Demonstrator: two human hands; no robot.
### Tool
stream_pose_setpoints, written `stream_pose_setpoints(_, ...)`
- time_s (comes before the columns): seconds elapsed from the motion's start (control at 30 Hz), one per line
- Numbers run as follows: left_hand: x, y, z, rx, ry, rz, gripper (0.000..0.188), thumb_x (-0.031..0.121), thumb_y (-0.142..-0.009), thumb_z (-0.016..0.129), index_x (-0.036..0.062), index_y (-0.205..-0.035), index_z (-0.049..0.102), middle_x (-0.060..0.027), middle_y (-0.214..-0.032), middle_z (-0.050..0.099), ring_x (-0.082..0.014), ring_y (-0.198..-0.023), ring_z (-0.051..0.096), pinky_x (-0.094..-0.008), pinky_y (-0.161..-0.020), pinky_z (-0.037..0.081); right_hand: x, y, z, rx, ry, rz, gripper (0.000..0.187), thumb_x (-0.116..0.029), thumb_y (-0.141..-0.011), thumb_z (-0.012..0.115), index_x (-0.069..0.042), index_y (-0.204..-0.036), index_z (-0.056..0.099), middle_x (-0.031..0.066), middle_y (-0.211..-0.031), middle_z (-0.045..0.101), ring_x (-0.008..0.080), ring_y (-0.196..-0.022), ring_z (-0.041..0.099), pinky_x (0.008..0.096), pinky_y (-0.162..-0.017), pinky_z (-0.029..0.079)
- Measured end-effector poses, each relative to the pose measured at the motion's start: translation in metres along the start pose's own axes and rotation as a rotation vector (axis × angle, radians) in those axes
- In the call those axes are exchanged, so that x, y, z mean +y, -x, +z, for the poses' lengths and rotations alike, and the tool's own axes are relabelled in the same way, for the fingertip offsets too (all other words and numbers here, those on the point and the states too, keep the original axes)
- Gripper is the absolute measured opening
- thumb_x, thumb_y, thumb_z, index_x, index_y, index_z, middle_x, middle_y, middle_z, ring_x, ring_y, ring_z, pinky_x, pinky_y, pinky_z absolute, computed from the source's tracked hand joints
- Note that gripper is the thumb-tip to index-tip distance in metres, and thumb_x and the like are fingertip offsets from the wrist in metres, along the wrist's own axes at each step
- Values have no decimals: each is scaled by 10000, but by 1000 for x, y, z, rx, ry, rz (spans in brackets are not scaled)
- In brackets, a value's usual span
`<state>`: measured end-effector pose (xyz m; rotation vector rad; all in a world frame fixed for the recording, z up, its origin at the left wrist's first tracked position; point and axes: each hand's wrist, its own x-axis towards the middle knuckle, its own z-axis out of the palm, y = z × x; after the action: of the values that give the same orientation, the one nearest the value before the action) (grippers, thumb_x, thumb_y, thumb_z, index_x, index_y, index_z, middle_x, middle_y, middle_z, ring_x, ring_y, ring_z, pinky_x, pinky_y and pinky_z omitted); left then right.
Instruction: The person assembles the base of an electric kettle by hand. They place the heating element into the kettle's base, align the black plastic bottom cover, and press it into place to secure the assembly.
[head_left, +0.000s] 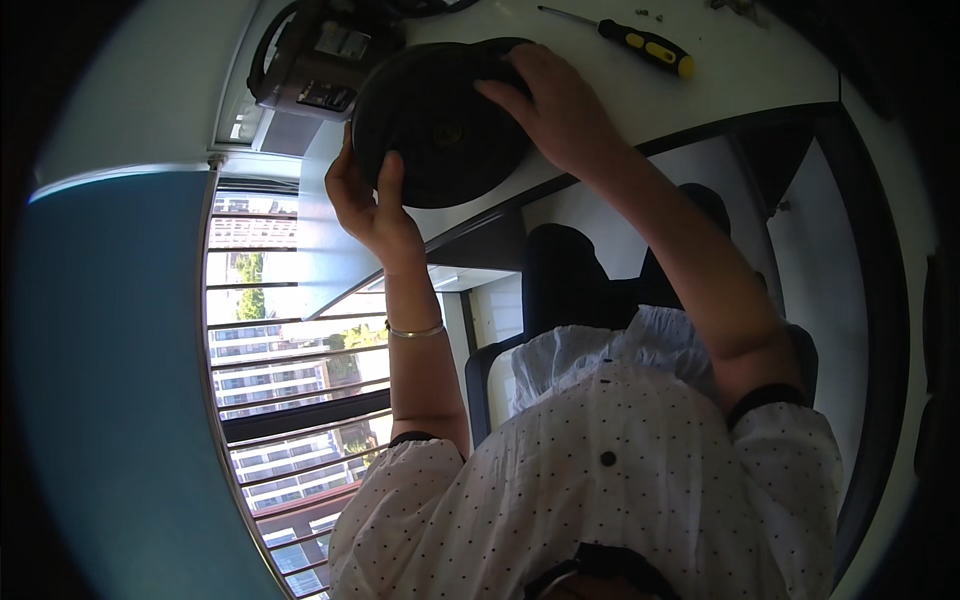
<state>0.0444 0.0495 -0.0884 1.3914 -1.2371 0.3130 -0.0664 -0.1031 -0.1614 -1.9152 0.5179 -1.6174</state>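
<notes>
A round black disc-shaped part (pixel 450 120), like an appliance lid or base, is held up over the near edge of the white table. My left hand (pixel 372 205) grips its lower left rim, thumb on the face toward me and fingers behind. My right hand (pixel 545 100) is closed on its upper right edge, with the thumb against the face. Its far side is hidden. Right of it on the table lies a screwdriver (pixel 650 47) with a black and yellow handle, its shaft pointing left.
A brown appliance (pixel 325 65) with a handle stands at the far left of the table (pixel 760 70), close to the disc. Several small metal bits (pixel 650 15) lie beyond the screwdriver. A barred window (pixel 300 350) and a blue panel (pixel 120 380) are on the left.
</notes>
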Motion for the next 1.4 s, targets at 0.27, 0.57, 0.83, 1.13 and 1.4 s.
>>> stream_pose_setpoints(0.27, 7, -3, 6, 27, -18, -6, 412, 122, -923, 601, -58, -1284, 521, -173, -1199, 619, -227, -1081, 603, -323, -941, 481, -3, 0, 2, 0, 53, 16, 335, -353, -946, 563, -22, -1000, 567, 128, -905, 586, 289, -852, 601, 394, -768, 484)
stream_pose_setpoints(0.57, 4, -6, 5, 48, -178, 32, 399, 177, -919, 625, -30, -1258, 579, -137, -1042, 696, -182, -924, 666, -278, -804, 527, -6, 0, 0, -17, 89, 40, 359, -366, -951, 550, -12, -1014, 566, 136, -925, 601, 299, -861, 614, 399, -770, 490)
stream_pose_setpoints(0.83, -5, -6, 6, 89, -273, 120, 361, 186, -926, 613, -10, -1230, 609, -140, -985, 708, -191, -867, 680, -285, -755, 528, -14, -2, -1, -21, 199, 63, 410, -416, -939, 548, -11, -1000, 580, 146, -927, 617, 296, -859, 625, 398, -756, 511)
stream_pose_setpoints(1.13, -8, -7, 12, 181, -300, 125, 345, 186, -900, 646, 0, -1190, 641, -124, -882, 708, -184, -767, 665, -288, -691, 510, -10, -10, 6, 142, 271, -78, 456, -450, -928, 551, 0, -884, 614, 134, -863, 640, 275, -876, 619, 390, -753, 518)
stream_pose_setpoints(1.4, -16, -14, 9, 208, -313, 119, 341, 197, -878, 670, -1, -1156, 661, -123, -800, 694, -163, -676, 631, -274, -605, 474, -24, -26, -2, -119, 324, 74, 413, -398, -925, 581, 10, -986, 600, 143, -868, 626, 295, -919, 595, 392, -794, 489)
